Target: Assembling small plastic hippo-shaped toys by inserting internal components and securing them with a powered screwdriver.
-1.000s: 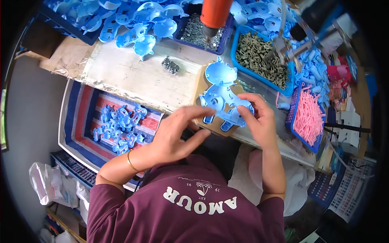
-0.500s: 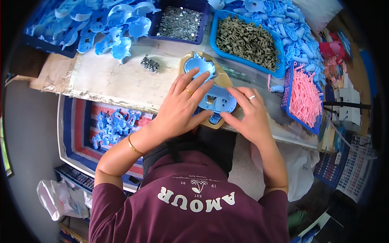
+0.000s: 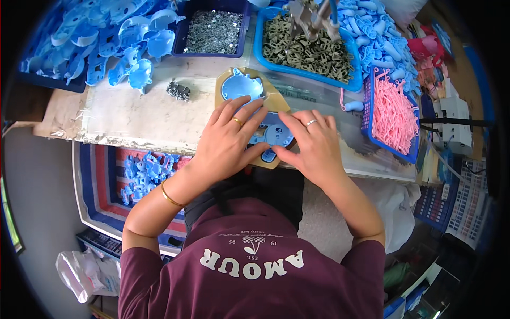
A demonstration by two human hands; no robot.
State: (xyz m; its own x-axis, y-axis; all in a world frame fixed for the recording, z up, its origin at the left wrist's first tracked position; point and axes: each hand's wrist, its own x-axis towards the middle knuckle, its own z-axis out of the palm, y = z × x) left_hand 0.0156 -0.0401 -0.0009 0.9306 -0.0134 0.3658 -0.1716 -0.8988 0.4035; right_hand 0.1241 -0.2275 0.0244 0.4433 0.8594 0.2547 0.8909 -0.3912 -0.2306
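Observation:
A tan board (image 3: pixel 267 102) with shaped recesses lies at the table's front edge. Its upper recess carries a light blue, bowl-like plastic shell (image 3: pixel 240 86). Below sits a flatter blue plastic part (image 3: pixel 277 134) with cutouts, and a small blue piece (image 3: pixel 268 156) is at the bottom. My left hand (image 3: pixel 226 138), fingers spread, lies over the board's left side and partly hides both larger parts. My right hand (image 3: pixel 314 142) is at the flat part's right edge, its thumb and index finger apart with the edge between them.
Beyond the board stand a bin of small metal pieces (image 3: pixel 211 33) and a blue tray of olive clips (image 3: pixel 319 66), with a metal fitting (image 3: pixel 313 20) above it. Pink sticks fill a basket (image 3: pixel 366 109) at right. Blue shells (image 3: pixel 119 40) heap at far left; dark screws (image 3: pixel 178 90) lie nearer.
The whole view has shifted, so the table's things appear further left. A metal fitting now shows above the clip tray. Both hands stay on the board with nearly the same pose.

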